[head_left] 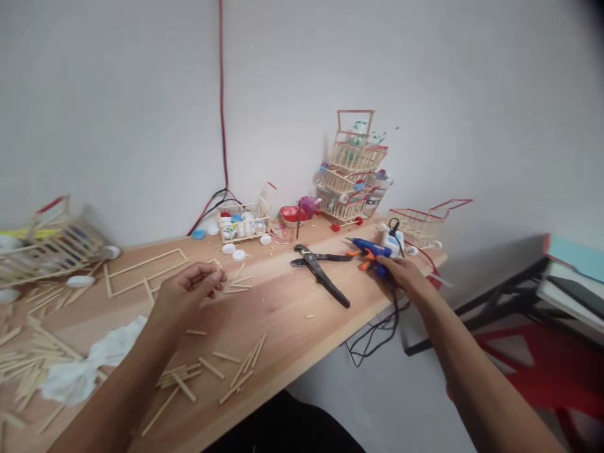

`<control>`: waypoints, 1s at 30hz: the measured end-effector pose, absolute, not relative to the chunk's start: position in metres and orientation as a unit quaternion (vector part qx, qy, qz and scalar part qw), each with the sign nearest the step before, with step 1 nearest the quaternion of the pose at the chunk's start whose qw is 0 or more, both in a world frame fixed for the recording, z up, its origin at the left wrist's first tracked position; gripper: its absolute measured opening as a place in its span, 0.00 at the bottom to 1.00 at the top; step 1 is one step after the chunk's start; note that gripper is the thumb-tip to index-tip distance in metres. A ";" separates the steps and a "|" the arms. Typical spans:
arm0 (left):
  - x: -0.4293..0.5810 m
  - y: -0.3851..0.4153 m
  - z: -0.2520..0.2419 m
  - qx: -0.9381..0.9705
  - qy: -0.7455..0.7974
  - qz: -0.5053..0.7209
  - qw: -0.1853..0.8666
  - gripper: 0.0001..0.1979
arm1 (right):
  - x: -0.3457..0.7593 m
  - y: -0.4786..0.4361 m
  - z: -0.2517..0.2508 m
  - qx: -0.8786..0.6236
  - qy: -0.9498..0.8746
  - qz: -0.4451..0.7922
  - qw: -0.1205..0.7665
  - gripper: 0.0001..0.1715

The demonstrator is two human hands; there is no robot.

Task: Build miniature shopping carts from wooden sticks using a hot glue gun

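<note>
My left hand point(186, 292) hovers over the wooden table point(283, 314) with its fingers pinched together on a thin wooden stick. My right hand point(401, 274) reaches to the table's right end and wraps round the handle of a blue glue gun point(370, 250) with an orange trigger. Black pliers point(321, 270) lie between the two hands. A rectangular stick frame point(144, 267) lies flat behind my left hand. Loose wooden sticks point(212, 371) are scattered near the front edge.
Small stick-built shopping carts stand along the wall: one with bottle caps point(243, 223), a stacked pile point(352, 173), one at the far right point(422, 223), one at left point(47, 242). White tissue point(94, 362) lies at left. Black cable point(377, 330) hangs off the edge. Books point(573, 274) sit at right.
</note>
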State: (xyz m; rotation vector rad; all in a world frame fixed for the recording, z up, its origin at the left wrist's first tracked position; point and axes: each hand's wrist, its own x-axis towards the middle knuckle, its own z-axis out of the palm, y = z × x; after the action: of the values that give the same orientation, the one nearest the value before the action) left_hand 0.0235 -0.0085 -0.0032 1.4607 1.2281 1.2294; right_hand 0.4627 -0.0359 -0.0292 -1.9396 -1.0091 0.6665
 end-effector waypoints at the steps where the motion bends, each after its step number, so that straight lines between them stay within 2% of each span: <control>1: 0.023 -0.008 -0.004 0.587 0.489 0.493 0.416 0.12 | 0.463 -0.039 -0.033 -0.730 -0.395 0.296 0.473 0.20; 3: 0.021 -0.007 -0.007 0.590 0.493 0.493 0.407 0.12 | 0.459 -0.045 -0.037 -0.661 -0.375 0.320 0.567 0.19; 5: 0.020 -0.006 -0.010 0.590 0.491 0.492 0.412 0.12 | 0.447 -0.052 -0.035 -0.608 -0.361 0.334 0.623 0.20; 10: 0.020 -0.007 -0.012 0.579 0.457 0.484 0.471 0.13 | 0.383 -0.061 -0.007 -0.465 -0.365 0.434 0.680 0.20; 14: 0.022 -0.010 -0.008 0.581 0.442 0.487 0.479 0.11 | 0.325 -0.056 0.008 -0.413 -0.390 0.523 0.636 0.20; 23: 0.019 -0.011 -0.001 0.558 0.496 0.536 0.394 0.10 | 0.247 -0.025 -0.001 -0.345 -0.557 0.545 0.523 0.14; 30: 0.013 -0.006 -0.006 0.557 0.509 0.563 0.337 0.10 | 0.234 -0.023 -0.001 -0.394 -0.621 0.480 0.478 0.24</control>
State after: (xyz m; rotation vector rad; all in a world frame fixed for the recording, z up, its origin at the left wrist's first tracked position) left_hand 0.0130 -0.0058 -0.0063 1.4528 1.3262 1.4689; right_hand 0.2336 -0.0228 -0.0006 -0.9613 -1.5154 1.1728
